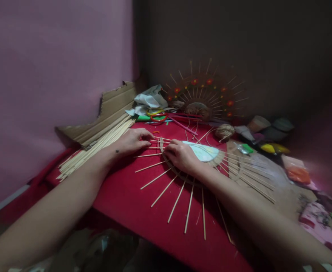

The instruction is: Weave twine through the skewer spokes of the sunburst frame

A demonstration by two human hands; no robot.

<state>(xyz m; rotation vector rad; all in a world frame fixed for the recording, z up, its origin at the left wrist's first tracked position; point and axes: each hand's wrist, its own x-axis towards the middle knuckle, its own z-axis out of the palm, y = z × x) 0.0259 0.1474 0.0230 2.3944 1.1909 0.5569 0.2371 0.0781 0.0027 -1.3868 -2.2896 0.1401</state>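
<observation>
Table (pixel 120 198): red cover. Poss. trouble: if cover slips or rucks under forearm pressure, all on top shifts w/ it.

Stick frame (pixel 193 184): lies on table under both hands, sticks fanned out like rays, R-side ones reaching over tan sheet (pixel 284 189). Main risk: R forearm spans the sticks on that side; if it drops or drags, it could bend/snap a stick or skew the spacing. Free ends nearest the person are exposed too; sleeve or elbow catch = likely cause.

Stick bundle (pixel 98 149): heaped beside L forearm, cardboard (pixel 111 107) just behind. An elbow swing could scatter it.

R hand (pixel 182 155): fingers curled over frame's L part, at the twine band; cannot tell what, if anything, is pinched, b/c fingertips hidden. L hand (pixel 137 140): thumb & index close tog. at outer stick ends; grip on stick or twine unclear. Uneven pull btwn the two could crowd neighbouring sticks or slacken the wrap.

Pale disc (pixel 204 152): at frame centre, just beside R wrist; wrist rub could scuff or shift it.

Twine ball (pixel 224 132): beyond frame; poss. roll or snag if a strand's tugged.

Twine wrap (pixel 161 145): smallest, btwn hands. Loose tension = probable slippage along sticks.
</observation>
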